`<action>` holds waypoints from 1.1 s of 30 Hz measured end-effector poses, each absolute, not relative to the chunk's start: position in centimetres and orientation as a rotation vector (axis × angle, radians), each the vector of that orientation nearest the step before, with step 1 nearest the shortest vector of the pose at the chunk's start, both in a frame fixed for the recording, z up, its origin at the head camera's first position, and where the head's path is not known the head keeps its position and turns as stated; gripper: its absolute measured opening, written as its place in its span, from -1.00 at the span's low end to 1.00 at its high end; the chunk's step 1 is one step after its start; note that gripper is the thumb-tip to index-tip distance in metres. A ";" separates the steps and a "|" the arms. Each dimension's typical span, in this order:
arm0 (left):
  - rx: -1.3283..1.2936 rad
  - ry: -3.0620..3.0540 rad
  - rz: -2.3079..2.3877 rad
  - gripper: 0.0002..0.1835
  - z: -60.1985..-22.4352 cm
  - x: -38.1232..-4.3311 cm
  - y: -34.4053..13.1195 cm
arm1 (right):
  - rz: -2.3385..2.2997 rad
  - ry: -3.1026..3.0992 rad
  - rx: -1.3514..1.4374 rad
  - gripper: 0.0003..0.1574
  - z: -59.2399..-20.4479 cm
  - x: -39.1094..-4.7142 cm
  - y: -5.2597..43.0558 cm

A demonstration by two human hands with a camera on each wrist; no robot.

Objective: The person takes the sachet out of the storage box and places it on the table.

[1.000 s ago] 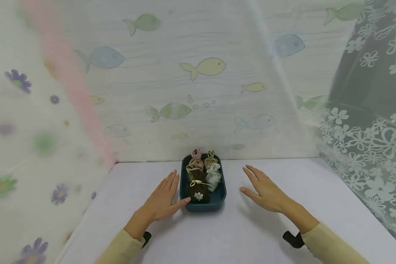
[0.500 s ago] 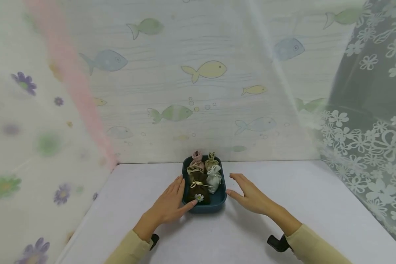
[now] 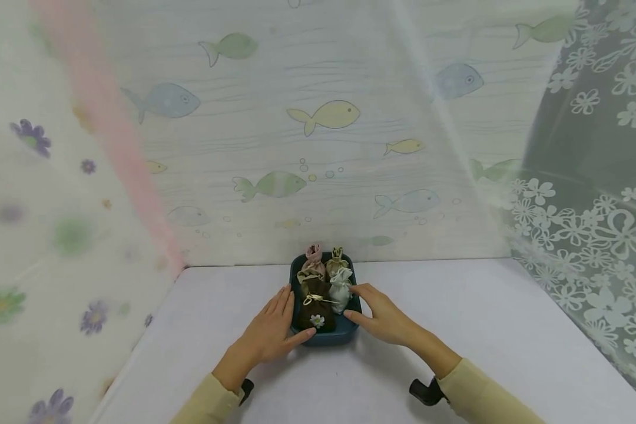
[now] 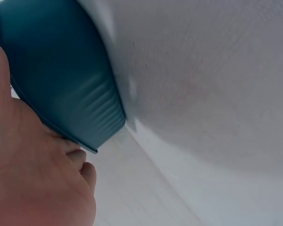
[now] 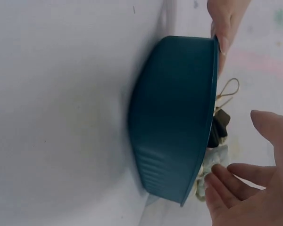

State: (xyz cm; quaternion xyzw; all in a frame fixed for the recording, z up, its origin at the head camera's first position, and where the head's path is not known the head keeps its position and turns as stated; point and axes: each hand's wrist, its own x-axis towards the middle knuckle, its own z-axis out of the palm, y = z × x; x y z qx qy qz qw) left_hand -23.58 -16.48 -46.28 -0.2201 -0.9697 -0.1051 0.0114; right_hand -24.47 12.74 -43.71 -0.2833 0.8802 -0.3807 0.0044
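A dark teal tub [image 3: 328,340] stands on the table in the head view, holding several small drawstring pouches. At its front is a brown pouch [image 3: 316,288] with a tan cord and a white flower. A whitish pouch [image 3: 340,296] sits on the right, with a pink pouch [image 3: 314,257] and an olive-gold pouch [image 3: 337,268] behind. My left hand [image 3: 267,330] rests flat along the tub's left rim, thumb reaching over the front-left corner. My right hand [image 3: 384,318] reaches over the right rim beside the whitish pouch, fingers slightly bent and apart from the thumb; contact is unclear.
A white-covered table [image 3: 456,306] extends around the tub. Behind it hangs a pale curtain [image 3: 328,194] with printed fish. A flowered sheet [image 3: 58,247] closes the left side, and a lace-patterned sheer panel [image 3: 588,235] hangs on the right.
My right hand has moved left from the open table to the tub's right rim. My left hand has shifted slightly right, onto the left rim. The tub and pouches look unmoved.
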 end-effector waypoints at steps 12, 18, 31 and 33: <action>-0.681 -3.022 -0.291 0.22 -46.9 -23.8 -16.7 | -1.394 2.629 -0.893 -0.33 -45.0 -25.8 10.0; -0.683 -3.027 -0.307 0.22 -46.9 -23.9 -16.8 | -1.373 2.688 -0.863 -0.48 -45.1 -26.4 8.6; -0.681 -3.023 -0.255 0.24 -47.4 -24.2 -16.9 | -1.218 2.789 -0.815 -0.56 -44.8 -27.4 6.9; -0.685 -3.021 -0.256 0.24 -47.3 -24.1 -16.8 | -1.209 2.804 -0.761 -0.55 -44.8 -27.4 6.6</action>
